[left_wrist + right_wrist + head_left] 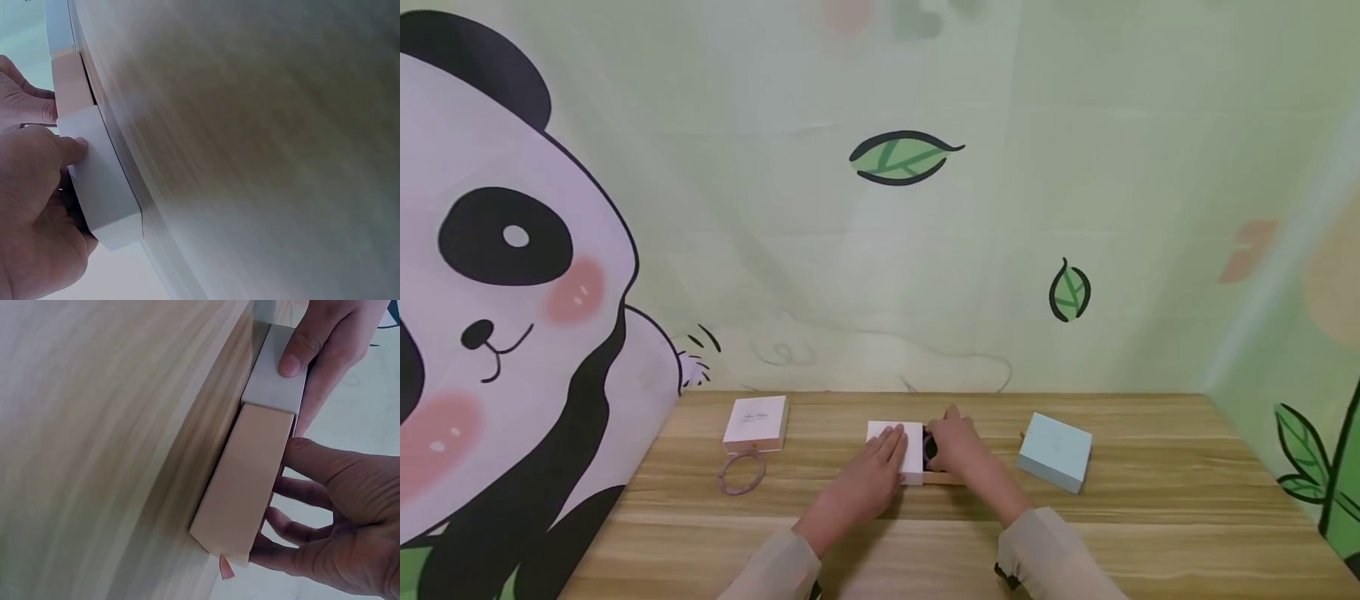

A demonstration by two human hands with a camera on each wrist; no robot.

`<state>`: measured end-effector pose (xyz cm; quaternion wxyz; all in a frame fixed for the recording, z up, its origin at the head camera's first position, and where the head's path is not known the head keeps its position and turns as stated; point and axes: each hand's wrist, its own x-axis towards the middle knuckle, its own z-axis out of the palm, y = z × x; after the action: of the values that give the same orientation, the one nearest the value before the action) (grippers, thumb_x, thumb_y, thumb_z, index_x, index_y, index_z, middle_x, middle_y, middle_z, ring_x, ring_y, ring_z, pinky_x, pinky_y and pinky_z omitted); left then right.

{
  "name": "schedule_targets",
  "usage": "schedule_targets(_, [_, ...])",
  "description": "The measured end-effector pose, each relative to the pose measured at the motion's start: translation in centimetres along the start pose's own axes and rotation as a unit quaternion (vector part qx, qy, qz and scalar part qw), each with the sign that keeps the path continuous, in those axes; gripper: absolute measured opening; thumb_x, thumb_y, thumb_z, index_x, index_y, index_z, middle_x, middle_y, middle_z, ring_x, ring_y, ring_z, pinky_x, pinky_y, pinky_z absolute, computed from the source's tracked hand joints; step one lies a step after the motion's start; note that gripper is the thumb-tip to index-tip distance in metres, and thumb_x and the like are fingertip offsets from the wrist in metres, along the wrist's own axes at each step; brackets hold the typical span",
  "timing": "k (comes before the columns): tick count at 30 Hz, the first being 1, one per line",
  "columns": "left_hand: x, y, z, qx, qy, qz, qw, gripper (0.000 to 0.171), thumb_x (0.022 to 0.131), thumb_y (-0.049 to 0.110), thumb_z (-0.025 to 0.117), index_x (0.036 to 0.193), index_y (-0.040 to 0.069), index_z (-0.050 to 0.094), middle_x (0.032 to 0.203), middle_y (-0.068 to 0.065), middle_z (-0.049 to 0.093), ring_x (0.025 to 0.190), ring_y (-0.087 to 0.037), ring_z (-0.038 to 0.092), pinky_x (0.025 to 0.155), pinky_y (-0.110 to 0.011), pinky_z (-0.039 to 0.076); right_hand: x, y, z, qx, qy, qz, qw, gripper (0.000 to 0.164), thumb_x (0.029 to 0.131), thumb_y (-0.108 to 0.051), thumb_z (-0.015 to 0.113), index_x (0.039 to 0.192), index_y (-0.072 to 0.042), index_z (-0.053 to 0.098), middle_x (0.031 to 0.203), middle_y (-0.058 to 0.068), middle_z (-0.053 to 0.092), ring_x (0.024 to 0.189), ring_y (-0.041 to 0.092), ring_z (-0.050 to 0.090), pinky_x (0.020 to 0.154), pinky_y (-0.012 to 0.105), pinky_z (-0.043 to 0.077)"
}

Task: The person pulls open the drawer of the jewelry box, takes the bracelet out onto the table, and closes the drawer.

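Observation:
A white-sleeved box [913,475] stands on the table with its peach drawer [244,481] pulled partway out to the right. My left hand [876,471] holds the white sleeve, fingers lying across its top and thumb [75,150] against the near side. My right hand [958,446] reaches down into the drawer with bent fingers; the drawer wall hides their tips. Beside those fingers, a dark rounded object [930,447] shows inside, mostly covered by the hand. Whether the fingers grip it is hidden. A small ribbon tab [226,567] sticks out of the drawer's end.
Left on the wooden table [700,550] lies another white box [756,421] with printed lettering, and a pinkish ring-shaped bangle [741,473] at its near edge. A light blue box [1055,450] sits to the right. Behind the table hangs a printed panda backdrop [775,208].

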<state>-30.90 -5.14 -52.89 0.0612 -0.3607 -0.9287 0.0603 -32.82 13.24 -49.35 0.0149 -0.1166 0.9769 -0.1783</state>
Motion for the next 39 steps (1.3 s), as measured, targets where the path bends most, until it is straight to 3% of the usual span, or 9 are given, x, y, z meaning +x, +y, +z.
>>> schedule_targets(14, [0.1, -0.2, -0.5, -0.008, 0.007, -0.002, 0.9999, 0.054, 0.108, 0.023, 0.047, 0.152, -0.007, 0.038, 0.160, -0.023, 0.036, 0.148, -0.034, 0.036, 0.118, -0.043, 0.036, 0.0, -0.1, 0.1, -0.017, 0.022, -0.021, 0.999, 0.040, 0.076, -0.009, 0.089, 0.112, 0.003, 0.075, 0.100, 0.018, 0.067, 0.091, 0.027, 0.061, 0.087, 0.045, 0.056])
schedule_targets(20, [0.0, -0.1, -1.1, -0.011, 0.008, -0.001, 0.9999, 0.053, 0.107, 0.021, 0.050, 0.150, -0.008, 0.041, 0.157, -0.024, 0.039, 0.145, -0.036, 0.040, 0.116, -0.045, 0.039, 0.1, -0.7, -0.2, -0.041, 0.005, -0.057, 0.998, 0.029, 0.077, -0.006, 0.087, 0.102, 0.003, 0.075, 0.098, 0.018, 0.072, 0.098, 0.034, 0.064, 0.090, 0.049, 0.055])
schedule_targets(25, [0.1, 0.0, -1.0, -0.006, 0.013, -0.003, 0.9999, 0.052, 0.107, 0.021, 0.049, 0.150, -0.008, 0.041, 0.157, -0.024, 0.039, 0.145, -0.035, 0.040, 0.116, -0.044, 0.039, 0.2, -0.8, -0.4, -0.056, -0.019, -0.041, 0.997, 0.030, 0.080, -0.011, 0.087, 0.104, 0.003, 0.074, 0.099, 0.018, 0.072, 0.099, 0.033, 0.066, 0.089, 0.049, 0.056])
schedule_targets(31, [0.3, 0.3, -0.7, -0.007, -0.007, -0.006, 0.9999, 0.054, 0.108, 0.023, 0.049, 0.152, -0.006, 0.039, 0.159, -0.022, 0.037, 0.147, -0.034, 0.038, 0.117, -0.043, 0.037, 0.3, -0.8, -0.3, -0.059, -0.049, -0.025, 0.997, 0.030, 0.083, -0.013, 0.084, 0.107, 0.001, 0.072, 0.101, 0.017, 0.073, 0.098, 0.032, 0.068, 0.086, 0.050, 0.057])
schedule_targets(39, [0.2, 0.4, -0.5, 0.007, -0.006, 0.001, 1.0000, 0.054, 0.108, 0.023, 0.049, 0.151, -0.006, 0.040, 0.159, -0.022, 0.038, 0.146, -0.033, 0.039, 0.117, -0.042, 0.038, 0.3, 0.6, 0.1, -0.018, -0.042, -0.065, 0.997, 0.033, 0.080, -0.012, 0.087, 0.107, 0.002, 0.075, 0.105, 0.017, 0.073, 0.101, 0.031, 0.066, 0.095, 0.047, 0.053])
